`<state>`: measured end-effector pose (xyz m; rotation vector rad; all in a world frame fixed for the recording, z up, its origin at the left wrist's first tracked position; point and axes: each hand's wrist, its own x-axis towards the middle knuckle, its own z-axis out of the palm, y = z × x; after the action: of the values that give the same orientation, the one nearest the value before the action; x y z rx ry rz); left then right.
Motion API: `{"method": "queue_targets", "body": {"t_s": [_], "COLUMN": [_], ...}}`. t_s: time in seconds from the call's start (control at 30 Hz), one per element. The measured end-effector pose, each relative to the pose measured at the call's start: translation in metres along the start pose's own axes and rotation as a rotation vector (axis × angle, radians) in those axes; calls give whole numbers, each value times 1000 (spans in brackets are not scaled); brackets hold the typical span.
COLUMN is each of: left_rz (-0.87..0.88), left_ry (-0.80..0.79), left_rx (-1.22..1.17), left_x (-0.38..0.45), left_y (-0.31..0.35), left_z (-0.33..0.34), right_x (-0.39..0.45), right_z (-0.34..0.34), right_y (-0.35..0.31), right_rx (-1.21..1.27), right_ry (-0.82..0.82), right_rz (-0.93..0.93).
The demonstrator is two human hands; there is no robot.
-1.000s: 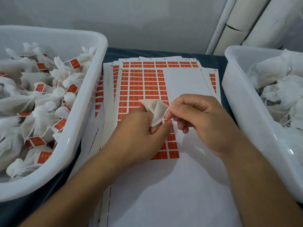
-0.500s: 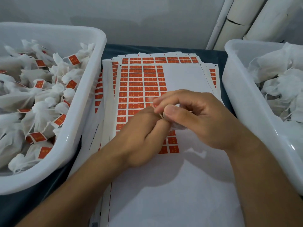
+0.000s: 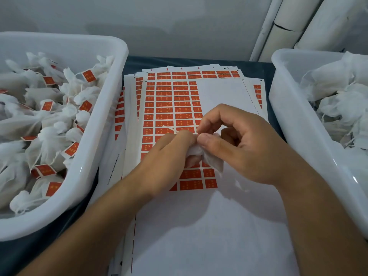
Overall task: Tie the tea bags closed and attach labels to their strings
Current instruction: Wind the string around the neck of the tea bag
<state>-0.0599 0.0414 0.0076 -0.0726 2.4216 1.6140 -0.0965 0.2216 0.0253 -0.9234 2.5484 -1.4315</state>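
- Centrally, over the middle of the work surface, a small white tea bag (image 3: pixel 207 156) is held between two bare hands, lifted just above a sheet of stickers.
- The left hand (image 3: pixel 169 154) has its fingers curled round the bag's gathered neck, bunching the fabric closed.
- The right hand (image 3: pixel 239 144) pinches at that same neck with thumb and forefinger, seemingly on a thin string that is too fine to make out clearly.
- The bag's long axis slants: its gathered top sits between the two thumbs, and its loose body hangs down and to the right, under the right thumb.
- Both hands meet at the neck, so neither is clearly nearer. Tying seems to be the step in hand, and the next pull would likely run outward from that pinch point.
- Beneath the hands lies the label sheet (image 3: pixel 171 108), a grid of small orange-red labels on white backing, with many already peeled away on its right side and lower part. More sheets are stacked below it.
- To the left stands a white tub (image 3: pixel 111 120) heaped with tied bags bearing orange-red labels.
- To the right stands another white bin (image 3: pixel 288 124) holding white bags with no labels showing.
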Motion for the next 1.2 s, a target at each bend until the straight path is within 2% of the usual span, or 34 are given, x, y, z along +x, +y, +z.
{"method": "queue_targets", "body": {"t_s": [0.37,0.57,0.8,1.1,1.2], "left_rz": [-129,-175,-260,-213,-178], "left_ry": [66,57,153,229,205], "left_rx": [-59,-220,-314,-110,-75], "left_x": [6,8,12,9,8], "left_y": [-1,0,-2,5,7], "left_z": [-2,-4,-3,1,0], "right_x": [-3,-4,-4,3,4], "right_z": [0,1,2,14,15], "right_y": [-6,-8,-5,3,4], "right_rx": [-52,-97,-176,-242,-229], "right_ry": [-14,9,-16,100,141], "right_rz": [-3,-29,17,49,59]}}
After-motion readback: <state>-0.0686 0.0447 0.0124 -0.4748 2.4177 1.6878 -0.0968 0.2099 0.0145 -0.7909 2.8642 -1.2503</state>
